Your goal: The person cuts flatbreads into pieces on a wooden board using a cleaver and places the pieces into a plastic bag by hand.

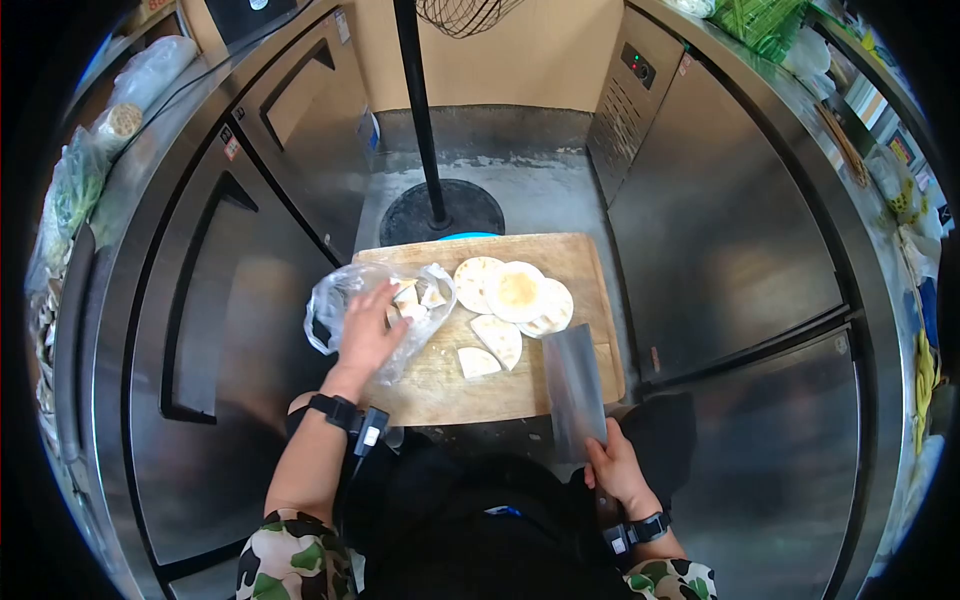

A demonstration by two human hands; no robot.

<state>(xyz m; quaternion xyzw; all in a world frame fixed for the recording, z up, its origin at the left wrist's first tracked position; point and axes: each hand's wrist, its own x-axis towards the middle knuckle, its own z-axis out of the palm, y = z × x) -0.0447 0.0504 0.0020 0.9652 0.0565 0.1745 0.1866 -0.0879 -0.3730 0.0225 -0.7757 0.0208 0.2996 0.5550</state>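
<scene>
My left hand point(368, 325) is over a clear plastic bag point(335, 295) at the left of a wooden cutting board point(440, 390). Its fingers and thumb are spread apart beside cut flatbread pieces point(411, 302) in the bag. My right hand point(618, 465) grips a cleaver point(575, 385), its broad blade reaching over the board's front right corner. Round flatbreads point(518, 291) overlap at the back of the board. In front of them lie two cut pieces: a larger one point(500, 340) and a smaller wedge point(479, 362).
Steel cabinets point(730, 200) flank me on both sides, with bags and produce on their counters. Behind the board stands a black pole on a round base point(455, 205). A wire fan cage point(468, 12) shows at the top.
</scene>
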